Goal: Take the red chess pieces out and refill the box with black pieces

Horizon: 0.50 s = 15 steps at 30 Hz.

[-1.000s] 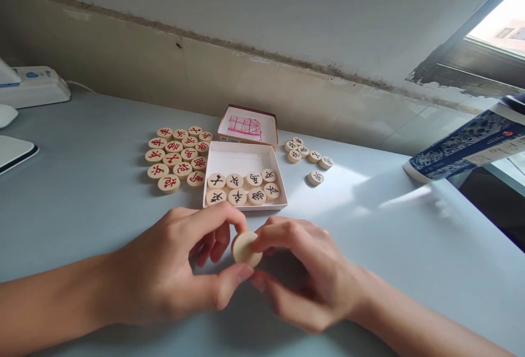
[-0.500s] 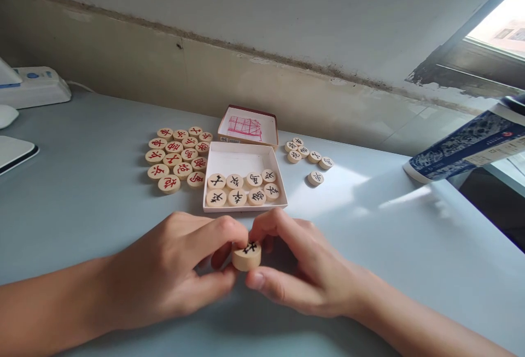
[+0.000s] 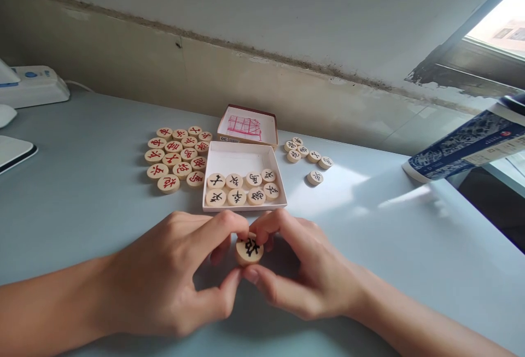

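Observation:
Between the fingertips of both hands is a round wooden Chinese chess piece (image 3: 248, 251) with a black character, its face tilted toward me. My left hand (image 3: 180, 269) pinches it from the left with index finger and thumb, and my right hand (image 3: 301, 267) does so from the right. Just beyond the hands stands a white box tray (image 3: 241, 156). Its near part holds two rows of black-lettered pieces (image 3: 237, 197), face up. Left of the tray, red-lettered pieces (image 3: 172, 159) lie grouped face up on the desk.
Behind the tray rests the box lid (image 3: 246, 126), with a red drawn grid inside. Several black-lettered pieces (image 3: 303, 151) lie to the right. A blue patterned cup (image 3: 463, 141) leans in at the far right. White devices (image 3: 35, 86) sit at the left edge, by the wall.
The held piece has tipped up toward me, so more of its lettered face shows. Both thumbs now press its lower edge. The other pieces have stayed in place.

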Available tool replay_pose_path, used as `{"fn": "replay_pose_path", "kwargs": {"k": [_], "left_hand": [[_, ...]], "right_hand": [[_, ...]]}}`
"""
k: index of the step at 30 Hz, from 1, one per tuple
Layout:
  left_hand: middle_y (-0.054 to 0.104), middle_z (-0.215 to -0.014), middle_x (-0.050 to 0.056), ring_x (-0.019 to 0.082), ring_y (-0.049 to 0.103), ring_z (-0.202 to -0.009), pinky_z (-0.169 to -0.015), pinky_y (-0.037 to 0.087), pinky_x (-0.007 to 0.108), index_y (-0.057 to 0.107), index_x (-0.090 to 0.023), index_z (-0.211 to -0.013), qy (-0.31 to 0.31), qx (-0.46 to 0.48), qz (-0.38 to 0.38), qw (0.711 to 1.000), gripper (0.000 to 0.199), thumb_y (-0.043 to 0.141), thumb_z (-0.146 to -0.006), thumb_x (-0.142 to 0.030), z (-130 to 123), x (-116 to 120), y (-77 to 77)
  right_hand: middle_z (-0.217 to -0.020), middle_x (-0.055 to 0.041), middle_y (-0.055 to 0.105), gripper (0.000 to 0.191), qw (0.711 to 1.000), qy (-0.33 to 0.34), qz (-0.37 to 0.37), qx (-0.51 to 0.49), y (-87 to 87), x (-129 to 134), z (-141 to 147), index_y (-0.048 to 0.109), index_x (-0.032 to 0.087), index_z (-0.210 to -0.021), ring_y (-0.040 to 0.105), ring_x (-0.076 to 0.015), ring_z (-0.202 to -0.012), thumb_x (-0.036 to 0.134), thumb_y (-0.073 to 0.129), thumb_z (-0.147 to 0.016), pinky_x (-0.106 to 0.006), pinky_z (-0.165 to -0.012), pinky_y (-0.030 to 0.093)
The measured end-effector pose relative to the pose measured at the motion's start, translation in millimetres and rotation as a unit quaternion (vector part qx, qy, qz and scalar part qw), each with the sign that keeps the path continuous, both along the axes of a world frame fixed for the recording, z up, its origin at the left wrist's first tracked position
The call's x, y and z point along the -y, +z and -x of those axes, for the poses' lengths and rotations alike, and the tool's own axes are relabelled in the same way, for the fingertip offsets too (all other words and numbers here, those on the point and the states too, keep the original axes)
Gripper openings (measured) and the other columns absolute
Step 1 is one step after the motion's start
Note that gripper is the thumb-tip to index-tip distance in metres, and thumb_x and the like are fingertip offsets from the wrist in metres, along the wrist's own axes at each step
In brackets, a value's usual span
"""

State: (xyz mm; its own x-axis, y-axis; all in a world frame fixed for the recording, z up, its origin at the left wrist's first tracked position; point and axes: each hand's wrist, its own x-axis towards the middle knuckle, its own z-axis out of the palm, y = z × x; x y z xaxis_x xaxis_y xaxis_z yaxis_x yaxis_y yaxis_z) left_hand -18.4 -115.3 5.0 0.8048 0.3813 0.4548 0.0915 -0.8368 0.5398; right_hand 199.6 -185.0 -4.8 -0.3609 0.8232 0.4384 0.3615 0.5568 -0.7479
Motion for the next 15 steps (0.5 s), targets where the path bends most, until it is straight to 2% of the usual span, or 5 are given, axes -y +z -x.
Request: {"fn": "replay_pose_path", "kwargs": {"k": [8,15], "left_hand": [[0.054,-0.07,-0.01,0.007,0.054,-0.053,-0.052,0.043,0.016,0.05,-0.025,-0.113,0.006,-0.021,0.056,0.998,0.015,0.052,-0.099,-0.02,3.9,-2.8,-5.2],[0.057,-0.066,-0.008,0.008,0.052,-0.052,-0.05,0.041,0.017,0.06,-0.022,-0.104,0.008,-0.053,0.102,0.993,0.009,0.053,-0.102,-0.027,3.5,-5.1,-7.9]], "right_hand": [[-0.089,-0.0019,0.068,0.023,0.999,-0.015,-0.029,0.013,-1.6,-0.3,0.3,0.047,0.025,-0.098,0.061,-0.0138,-0.072,0.018,0.068,-0.09,-0.025,-0.063,0.053],[-0.086,0.0006,0.065,0.025,0.999,-0.015,-0.038,0.024,-6.8,0.6,0.7,0.047,0.025,-0.098,0.058,-0.0121,-0.068,0.017,0.069,-0.089,-0.024,-0.06,0.051]]}}
